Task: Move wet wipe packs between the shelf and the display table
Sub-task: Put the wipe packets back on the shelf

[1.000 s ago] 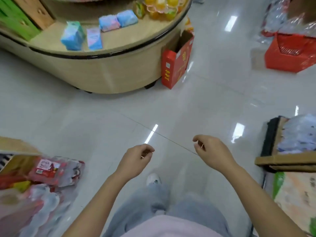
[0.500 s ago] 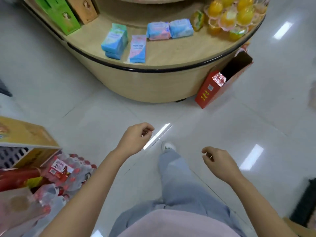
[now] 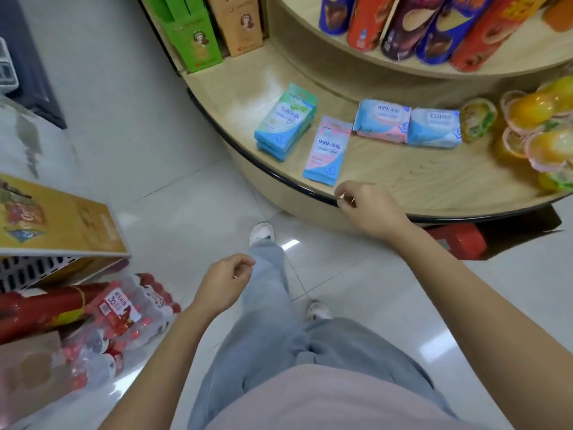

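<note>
Wet wipe packs lie on the round wooden display table (image 3: 403, 181): a stack of blue-green packs (image 3: 285, 121), a flat pink-and-blue pack (image 3: 328, 150) near the rim, a thick pink-and-blue pack (image 3: 382, 120) and a blue pack (image 3: 434, 128) beside it. My right hand (image 3: 369, 209) hovers at the table's black rim, just right of the flat pack, fingers loosely curled and holding nothing. My left hand (image 3: 224, 282) hangs lower over the floor beside my leg, fingers also loosely curled and empty.
Jelly cups (image 3: 539, 131) sit at the table's right, tall snack cans (image 3: 434, 23) on its upper tier, green and brown boxes (image 3: 198, 35) at its left. A red carton (image 3: 455, 243) lies under the rim. Bottled water packs (image 3: 124, 318) and a yellow box (image 3: 52, 215) stand at my left.
I have stepped closer to the table, which now fills the upper right. My right hand rose from beside my leg up to the rim; my left hand dropped lower.
</note>
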`<action>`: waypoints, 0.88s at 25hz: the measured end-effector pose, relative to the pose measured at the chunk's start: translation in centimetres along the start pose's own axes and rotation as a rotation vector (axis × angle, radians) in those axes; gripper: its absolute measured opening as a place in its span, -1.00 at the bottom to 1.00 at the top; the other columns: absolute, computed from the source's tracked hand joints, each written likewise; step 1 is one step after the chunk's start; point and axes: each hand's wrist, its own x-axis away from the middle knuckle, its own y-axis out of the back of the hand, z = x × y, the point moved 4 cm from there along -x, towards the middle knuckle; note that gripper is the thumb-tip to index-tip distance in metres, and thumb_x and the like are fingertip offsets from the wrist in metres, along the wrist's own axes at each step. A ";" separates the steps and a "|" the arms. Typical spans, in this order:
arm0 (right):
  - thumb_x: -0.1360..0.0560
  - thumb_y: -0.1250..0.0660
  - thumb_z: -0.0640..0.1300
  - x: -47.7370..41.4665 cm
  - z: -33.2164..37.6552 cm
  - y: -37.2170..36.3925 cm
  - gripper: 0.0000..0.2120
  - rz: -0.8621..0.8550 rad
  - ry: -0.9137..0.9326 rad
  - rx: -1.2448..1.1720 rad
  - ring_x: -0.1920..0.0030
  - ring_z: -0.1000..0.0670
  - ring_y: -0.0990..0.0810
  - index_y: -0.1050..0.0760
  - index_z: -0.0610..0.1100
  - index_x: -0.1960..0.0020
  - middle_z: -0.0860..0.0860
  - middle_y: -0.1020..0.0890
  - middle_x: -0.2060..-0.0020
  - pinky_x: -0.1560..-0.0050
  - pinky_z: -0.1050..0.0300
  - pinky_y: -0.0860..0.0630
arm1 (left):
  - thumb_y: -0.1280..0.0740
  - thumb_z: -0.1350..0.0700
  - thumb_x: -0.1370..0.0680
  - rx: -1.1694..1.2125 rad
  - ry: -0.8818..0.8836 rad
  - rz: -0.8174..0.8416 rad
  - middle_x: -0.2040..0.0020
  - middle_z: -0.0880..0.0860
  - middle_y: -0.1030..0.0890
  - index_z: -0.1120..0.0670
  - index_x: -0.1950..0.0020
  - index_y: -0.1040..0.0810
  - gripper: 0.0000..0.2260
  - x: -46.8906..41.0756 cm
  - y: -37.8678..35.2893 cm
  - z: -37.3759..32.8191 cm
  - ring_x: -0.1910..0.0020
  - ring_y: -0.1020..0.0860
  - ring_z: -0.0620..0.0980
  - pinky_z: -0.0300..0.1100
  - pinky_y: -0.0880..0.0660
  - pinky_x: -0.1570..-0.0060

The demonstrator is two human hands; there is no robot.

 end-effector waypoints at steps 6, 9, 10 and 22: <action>-0.50 -0.21 -0.15 -7.3 -1.0 -3.1 -0.76 0.103 -0.270 -0.085 0.00 -0.14 -0.55 -0.53 -0.12 -0.13 -0.09 -0.63 0.06 0.05 0.06 -0.46 | -0.24 0.16 -0.56 -0.123 -0.063 0.108 0.06 -0.01 -0.62 0.05 -0.11 -0.57 -0.82 -14.0 7.6 -4.9 0.05 -0.59 0.03 -0.20 -0.48 0.10; -0.51 -0.21 -0.17 -8.5 -1.5 -4.3 -0.77 0.122 -0.400 -0.166 0.01 -0.16 -0.57 -0.54 -0.14 -0.11 -0.13 -0.64 0.06 0.09 0.11 -0.41 | -0.25 0.14 -0.55 -0.260 -0.203 0.111 -0.04 0.05 -0.62 0.05 -0.17 -0.54 -0.78 -21.0 10.7 -10.3 0.01 -0.58 0.07 -0.12 -0.49 -0.04; -0.51 -0.21 -0.18 -9.0 -1.7 -4.5 -0.77 0.122 -0.426 -0.190 -0.01 -0.15 -0.57 -0.55 -0.15 -0.11 -0.13 -0.65 0.05 0.09 0.13 -0.40 | -0.27 0.14 -0.54 -0.266 -0.238 0.111 -0.08 0.07 -0.61 0.07 -0.19 -0.53 -0.77 -23.0 11.3 -12.1 -0.01 -0.57 0.07 -0.11 -0.48 -0.07; -0.50 -0.28 -0.15 -18.3 -2.7 -4.2 -0.74 0.134 -0.544 -0.457 -0.07 -0.10 -0.57 -0.51 -0.18 -0.17 -0.13 -0.66 0.04 -0.01 0.19 -0.37 | -0.55 -0.12 -0.27 -0.231 0.022 0.141 -0.03 0.06 -0.65 0.09 -0.09 -0.57 -0.50 -32.1 7.9 -16.2 0.05 -0.60 0.04 -0.18 -0.43 0.16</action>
